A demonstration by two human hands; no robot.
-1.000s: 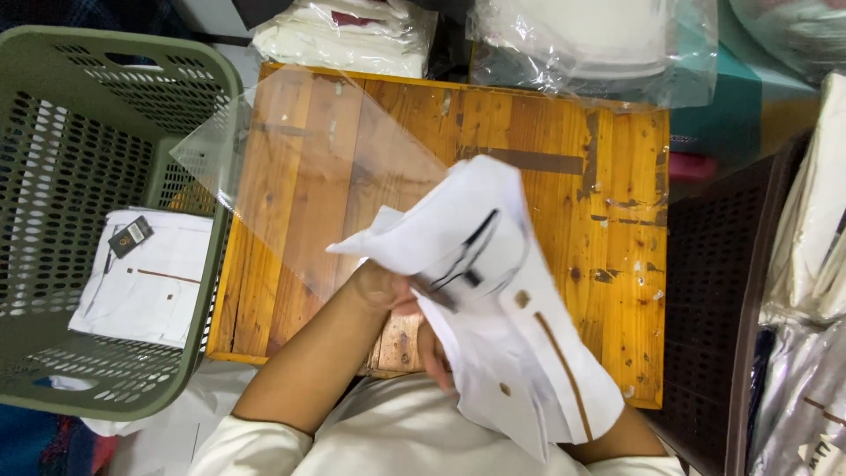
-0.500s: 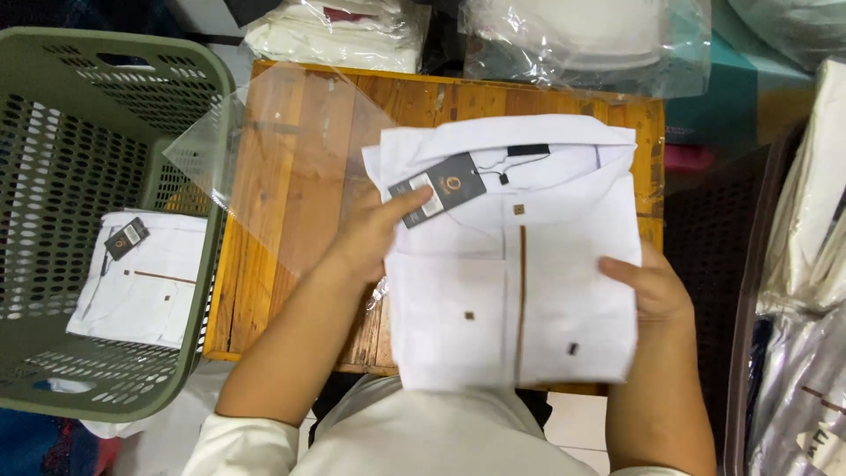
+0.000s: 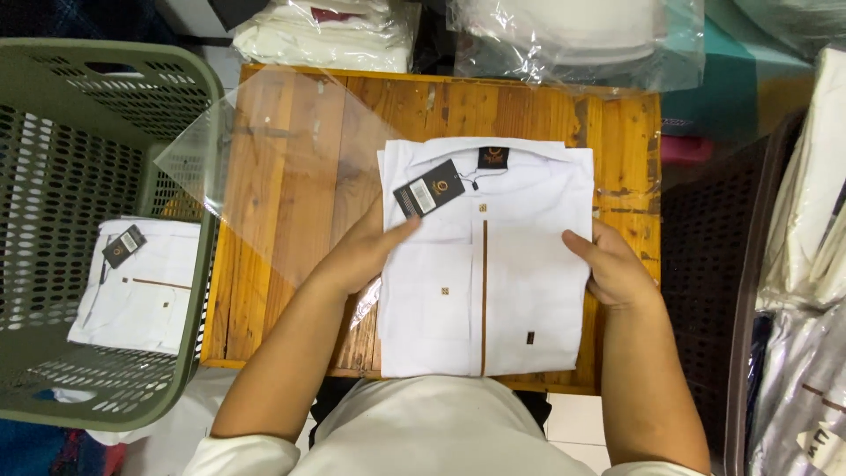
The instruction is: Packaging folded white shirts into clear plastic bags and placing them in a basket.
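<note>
A folded white shirt [image 3: 520, 264] with a brown placket stripe lies flat on the wooden table [image 3: 617, 132], collar away from me. A dark hang tag [image 3: 429, 189] rests on its upper left. My left hand [image 3: 366, 251] grips the shirt's left edge, fingers on top just below the tag. My right hand [image 3: 608, 269] holds the right edge, thumb on the fabric. A clear plastic bag [image 3: 282, 167] lies flat on the table left of the shirt, partly under my left hand.
A green plastic basket [image 3: 53, 388] stands at the left with another folded white shirt [image 3: 141, 282] inside. Bagged white garments [image 3: 326, 31] and a large clear bag [image 3: 582, 35] lie beyond the table. More packed shirts [image 3: 811, 264] are stacked at the right.
A second ago the shirt was lifted and crumpled in my hands. It has since been laid flat on the table, and both hands have settled on its side edges.
</note>
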